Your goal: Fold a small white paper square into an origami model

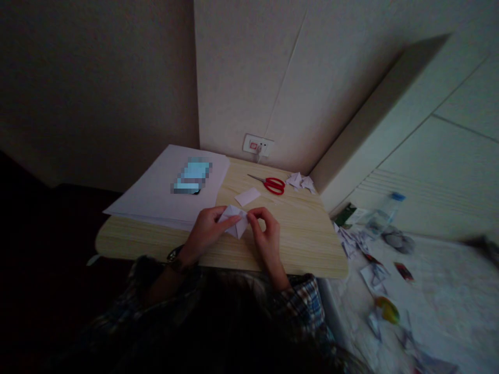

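A folded piece of white paper (236,228) is held between both hands above the front part of the small wooden table (312,244). My left hand (207,228) is closed on its left side, with the thumb lying across the paper. At its right corner, the thumb and forefinger of my right hand (267,231) pinch the edge. Just beyond the hands lies a small white paper rectangle (248,196). Red-handled scissors (273,185) rest behind it to the right, blades pointing left.
Large white sheets (156,179) cover the table's left side, with a blurred-out phone (192,176) on top. Folded paper pieces (299,181) sit at the back right corner. A wall socket (258,145) is behind. Right of the table, a pale surface (448,296) holds a clear bottle (391,208) and scattered items.
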A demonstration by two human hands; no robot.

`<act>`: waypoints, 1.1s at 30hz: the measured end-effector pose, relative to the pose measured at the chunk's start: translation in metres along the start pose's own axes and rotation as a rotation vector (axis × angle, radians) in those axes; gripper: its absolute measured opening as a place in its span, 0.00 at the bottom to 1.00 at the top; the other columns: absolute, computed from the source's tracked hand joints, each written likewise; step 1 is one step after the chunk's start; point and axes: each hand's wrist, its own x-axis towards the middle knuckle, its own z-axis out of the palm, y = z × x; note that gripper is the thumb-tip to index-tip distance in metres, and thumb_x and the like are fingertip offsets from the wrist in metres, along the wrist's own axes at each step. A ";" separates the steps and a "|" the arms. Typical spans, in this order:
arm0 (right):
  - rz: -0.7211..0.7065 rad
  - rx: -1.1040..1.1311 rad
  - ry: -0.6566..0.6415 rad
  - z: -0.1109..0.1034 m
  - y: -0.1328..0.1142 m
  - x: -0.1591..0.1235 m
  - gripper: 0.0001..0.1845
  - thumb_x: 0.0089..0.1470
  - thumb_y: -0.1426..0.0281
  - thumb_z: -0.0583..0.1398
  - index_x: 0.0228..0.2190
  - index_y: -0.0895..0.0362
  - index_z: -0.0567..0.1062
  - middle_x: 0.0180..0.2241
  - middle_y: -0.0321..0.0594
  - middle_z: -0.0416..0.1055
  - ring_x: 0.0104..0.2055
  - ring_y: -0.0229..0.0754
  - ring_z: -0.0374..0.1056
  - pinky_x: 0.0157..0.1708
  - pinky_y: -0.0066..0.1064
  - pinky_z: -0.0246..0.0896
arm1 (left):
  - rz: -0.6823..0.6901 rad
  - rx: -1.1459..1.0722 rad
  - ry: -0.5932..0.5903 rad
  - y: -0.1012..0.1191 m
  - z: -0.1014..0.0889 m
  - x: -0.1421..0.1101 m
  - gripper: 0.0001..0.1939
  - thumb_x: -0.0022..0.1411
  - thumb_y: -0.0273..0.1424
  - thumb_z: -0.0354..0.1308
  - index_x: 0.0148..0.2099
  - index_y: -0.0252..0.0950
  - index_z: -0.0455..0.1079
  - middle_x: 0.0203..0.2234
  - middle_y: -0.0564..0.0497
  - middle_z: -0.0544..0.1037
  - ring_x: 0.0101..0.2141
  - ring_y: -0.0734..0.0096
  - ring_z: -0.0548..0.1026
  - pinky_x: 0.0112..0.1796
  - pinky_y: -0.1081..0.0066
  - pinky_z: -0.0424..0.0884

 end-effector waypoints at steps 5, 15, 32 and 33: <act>-0.009 -0.017 -0.035 0.001 -0.001 0.000 0.07 0.53 0.66 0.60 0.26 0.55 0.72 0.26 0.33 0.69 0.31 0.39 0.65 0.34 0.30 0.61 | 0.064 0.148 0.022 0.001 0.003 -0.001 0.17 0.51 0.44 0.61 0.25 0.33 0.73 0.17 0.56 0.71 0.22 0.73 0.66 0.22 0.76 0.59; -0.085 -0.046 -0.019 -0.001 -0.004 -0.001 0.08 0.56 0.70 0.55 0.25 0.55 0.69 0.25 0.34 0.66 0.31 0.39 0.63 0.33 0.31 0.58 | 0.059 0.134 -0.060 -0.003 0.004 0.001 0.17 0.51 0.44 0.61 0.29 0.33 0.76 0.20 0.54 0.75 0.24 0.69 0.70 0.26 0.74 0.63; -0.067 -0.043 0.021 -0.002 0.000 -0.001 0.10 0.55 0.70 0.57 0.23 0.56 0.70 0.23 0.33 0.66 0.29 0.38 0.62 0.31 0.29 0.56 | -0.032 -0.090 -0.144 -0.001 0.007 0.002 0.14 0.46 0.40 0.64 0.28 0.33 0.72 0.22 0.54 0.77 0.27 0.68 0.74 0.29 0.73 0.67; -0.051 -0.035 0.024 -0.002 0.000 -0.001 0.09 0.55 0.69 0.57 0.23 0.56 0.70 0.24 0.33 0.66 0.29 0.38 0.62 0.31 0.29 0.56 | -0.040 -0.110 -0.150 0.000 0.007 0.002 0.14 0.46 0.40 0.64 0.29 0.33 0.72 0.23 0.54 0.77 0.27 0.67 0.75 0.29 0.73 0.68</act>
